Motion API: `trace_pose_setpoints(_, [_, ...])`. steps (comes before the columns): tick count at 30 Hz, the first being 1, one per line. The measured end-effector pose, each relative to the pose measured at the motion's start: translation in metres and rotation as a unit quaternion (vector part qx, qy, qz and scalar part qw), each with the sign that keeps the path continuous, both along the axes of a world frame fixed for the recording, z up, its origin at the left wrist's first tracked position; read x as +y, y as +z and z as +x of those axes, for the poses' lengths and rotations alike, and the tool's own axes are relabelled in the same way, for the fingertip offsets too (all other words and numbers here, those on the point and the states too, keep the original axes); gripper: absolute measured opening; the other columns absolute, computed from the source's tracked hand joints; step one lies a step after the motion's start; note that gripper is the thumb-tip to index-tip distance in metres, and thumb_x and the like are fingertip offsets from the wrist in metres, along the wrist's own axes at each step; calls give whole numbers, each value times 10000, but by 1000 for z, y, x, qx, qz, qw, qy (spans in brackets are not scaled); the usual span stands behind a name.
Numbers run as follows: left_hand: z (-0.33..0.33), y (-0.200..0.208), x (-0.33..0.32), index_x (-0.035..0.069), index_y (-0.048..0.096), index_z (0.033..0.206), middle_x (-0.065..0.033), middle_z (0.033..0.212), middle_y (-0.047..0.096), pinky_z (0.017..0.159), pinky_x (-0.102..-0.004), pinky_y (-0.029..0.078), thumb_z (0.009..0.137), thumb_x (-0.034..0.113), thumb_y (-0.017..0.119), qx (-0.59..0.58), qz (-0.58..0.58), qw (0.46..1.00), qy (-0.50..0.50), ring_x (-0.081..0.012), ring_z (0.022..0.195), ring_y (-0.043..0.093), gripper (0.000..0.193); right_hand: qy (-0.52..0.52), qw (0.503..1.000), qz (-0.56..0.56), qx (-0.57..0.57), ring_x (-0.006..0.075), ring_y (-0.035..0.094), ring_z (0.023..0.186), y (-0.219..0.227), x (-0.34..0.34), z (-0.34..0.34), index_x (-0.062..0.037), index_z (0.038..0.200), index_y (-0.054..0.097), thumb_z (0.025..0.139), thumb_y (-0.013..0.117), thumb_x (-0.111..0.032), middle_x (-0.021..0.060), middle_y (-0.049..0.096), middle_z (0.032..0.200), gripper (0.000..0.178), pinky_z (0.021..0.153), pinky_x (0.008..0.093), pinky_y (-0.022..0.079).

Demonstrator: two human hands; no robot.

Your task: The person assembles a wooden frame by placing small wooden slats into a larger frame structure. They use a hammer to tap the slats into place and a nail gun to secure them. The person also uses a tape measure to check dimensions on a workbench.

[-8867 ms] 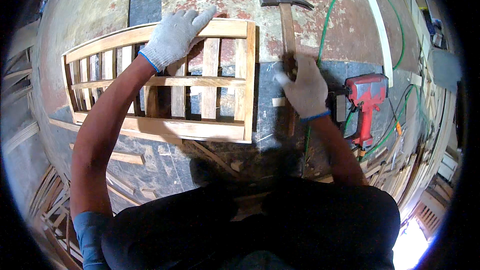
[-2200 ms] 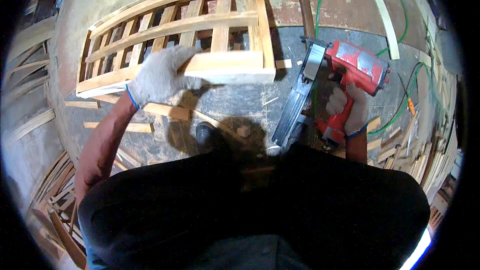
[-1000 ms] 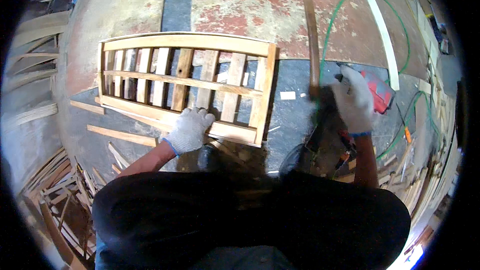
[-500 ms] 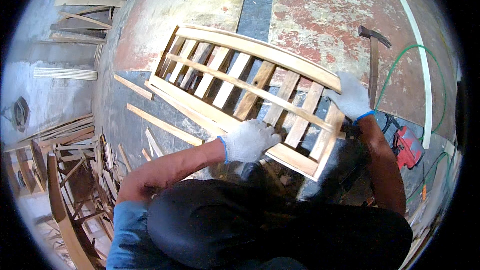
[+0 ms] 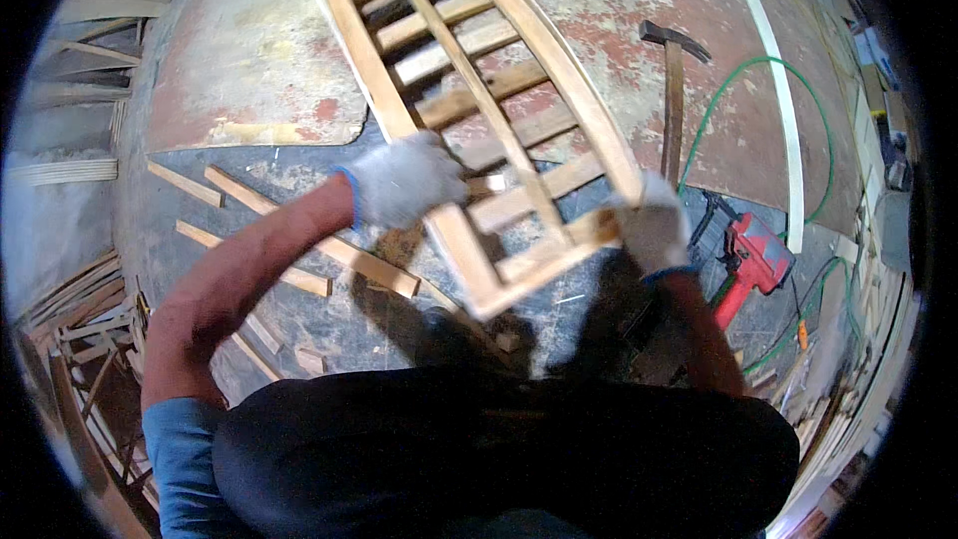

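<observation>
Slatted wooden frame (image 5: 481,100) slants over the worn floor (image 5: 249,60) ahead of the person—whether wholly raised, cannot tell; left hand (image 5: 407,180) is wrapped over its left long rail, right hand (image 5: 654,225) holds its near right corner. Likely stiff, fairly light, grippy under gloves—best held by the outer rails, the thin slats probably being weaker.

Right of the right hand (image 5: 651,225), a long white strip (image 5: 781,105) on the patchy floor (image 5: 249,85); left of the left hand (image 5: 407,180), loose wooden strips (image 5: 186,184); farther left of it, pale stacked slats (image 5: 62,173) and a scrap-wood heap (image 5: 80,289).
</observation>
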State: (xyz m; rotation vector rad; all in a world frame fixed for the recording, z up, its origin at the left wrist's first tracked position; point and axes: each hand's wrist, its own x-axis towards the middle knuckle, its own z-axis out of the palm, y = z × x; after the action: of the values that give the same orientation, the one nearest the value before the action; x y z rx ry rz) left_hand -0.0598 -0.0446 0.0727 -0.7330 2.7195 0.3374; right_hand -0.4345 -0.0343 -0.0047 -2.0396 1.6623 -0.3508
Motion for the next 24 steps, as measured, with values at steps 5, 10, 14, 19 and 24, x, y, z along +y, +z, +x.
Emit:
trace_pose_setpoints(5, [136, -53, -39, 149, 735, 926, -37, 1059, 671, 1117, -421, 430, 848, 169, 638, -76, -179, 980, 48, -244, 1094, 635, 125, 128, 934, 257, -213, 303, 717, 884, 47, 93, 75, -67, 1059, 689, 944, 712, -318, 165, 718, 995, 278, 791, 433, 567])
trace_pose_setpoints(10, [75, 0, -72, 94, 681, 1301, -159, 1187, 729, 1001, -489, 542, 954, 172, 637, -115, 29, 925, 361, -343, 1179, 679, 358, 173, 886, 376, -209, 393, 712, 987, 38, 99, 78, -53, 1132, 725, 975, 643, -407, 226, 726, 1027, 396, 844, 461, 553])
trace_pose_setpoints(14, [0, -44, -81, -39, 443, 1512, -297, 1335, 648, 1086, -468, 492, 986, 684, 504, 121, -17, 867, 482, -421, 1233, 647, 897, 87, 889, 375, -248, 329, 726, 936, 12, 86, 61, -15, 1092, 718, 992, 642, -288, 207, 722, 956, 300, 806, 418, 551])
trace_pose_setpoints(19, [-65, -90, -76, -103, 470, 1334, -405, 1185, 653, 1001, -534, 521, 888, 511, 685, 220, -54, 764, 604, -526, 1135, 658, 789, 22, 844, 423, -329, 138, 645, 741, -1, 84, 56, -16, 1034, 729, 994, 652, -235, 96, 703, 830, 236, 676, 325, 512])
trace_pose_setpoints(24, [-66, -77, -92, -106, 483, 1257, -420, 1182, 641, 983, -549, 528, 870, 421, 652, 167, 60, 755, 631, -544, 1101, 660, 674, 17, 832, 449, -326, 116, 647, 807, 7, 68, 39, 30, 1093, 709, 1021, 641, -159, 48, 703, 890, 214, 717, 279, 519])
